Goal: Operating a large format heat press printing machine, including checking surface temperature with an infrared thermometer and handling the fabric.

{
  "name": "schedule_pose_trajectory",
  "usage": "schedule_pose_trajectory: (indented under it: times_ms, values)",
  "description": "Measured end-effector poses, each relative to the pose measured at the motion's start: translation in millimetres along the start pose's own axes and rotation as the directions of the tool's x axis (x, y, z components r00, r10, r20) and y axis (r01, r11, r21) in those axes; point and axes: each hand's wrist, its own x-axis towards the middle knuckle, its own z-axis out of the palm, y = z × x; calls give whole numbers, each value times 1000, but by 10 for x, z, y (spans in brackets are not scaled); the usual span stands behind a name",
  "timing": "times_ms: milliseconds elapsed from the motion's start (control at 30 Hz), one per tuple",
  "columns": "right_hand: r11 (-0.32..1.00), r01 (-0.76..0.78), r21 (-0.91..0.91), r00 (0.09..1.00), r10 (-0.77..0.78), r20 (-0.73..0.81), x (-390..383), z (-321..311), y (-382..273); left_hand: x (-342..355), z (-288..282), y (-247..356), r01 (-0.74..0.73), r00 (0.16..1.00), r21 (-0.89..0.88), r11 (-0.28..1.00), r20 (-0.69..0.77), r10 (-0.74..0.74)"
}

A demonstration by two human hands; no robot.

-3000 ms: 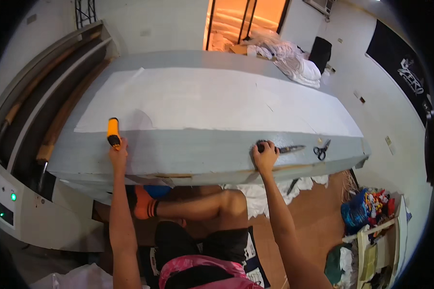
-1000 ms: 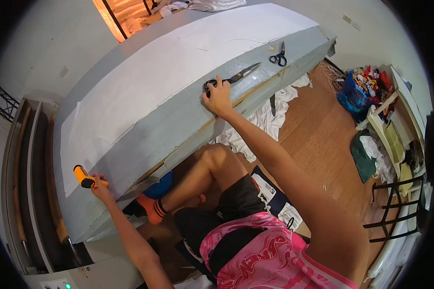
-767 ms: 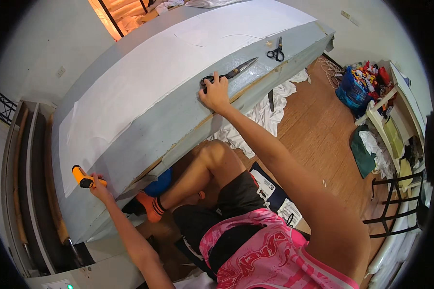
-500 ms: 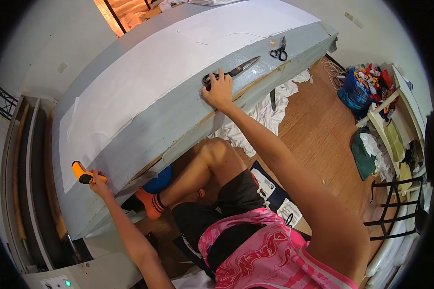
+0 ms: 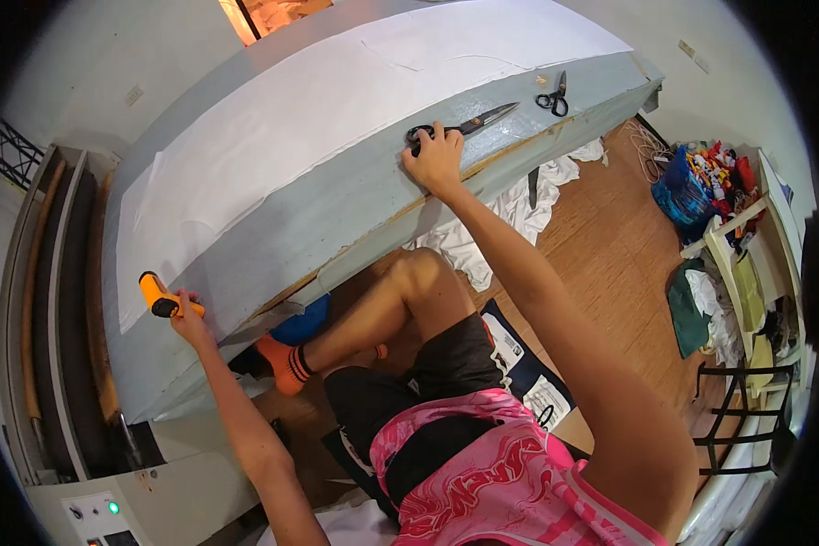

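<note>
Left hand (image 5: 188,320), right hand (image 5: 437,162) curled

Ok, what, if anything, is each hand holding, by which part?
The left hand holds an orange-and-black gun-shaped device by its handle. The right hand touches the black handles of long metal scissors; gripped or not is unclear.

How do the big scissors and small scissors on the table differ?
The big scissors are clearly longer than the small scissors. The right hand is on the big scissors; no hand touches the small scissors. The big scissors point mostly rightward in the picture; the small scissors, mostly upward. Both are black-handled and lie on the gray table.
</note>
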Motion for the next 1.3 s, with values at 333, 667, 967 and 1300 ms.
schedule_pose_trajectory:
  times_ms: [333,667,967,1300]
  values:
    - [999,-30,-42,999,28,-32,18,-18,-53,-3,1,3,-28,1000,6,1000,5,28]
    - [995,-21,-94,980,39,193,46,-104,-111,22,-35,-21,-6,1000,36,999,2,6]
    - [993,-14,-116,974,40,224,35,-72,-114,18,-47,-50,-43,999,-19,999,8,44]
    - [999,-47,-16,985,49,167,70,-92,-88,11,28,2,2,1000,10,1000,-6,-2]
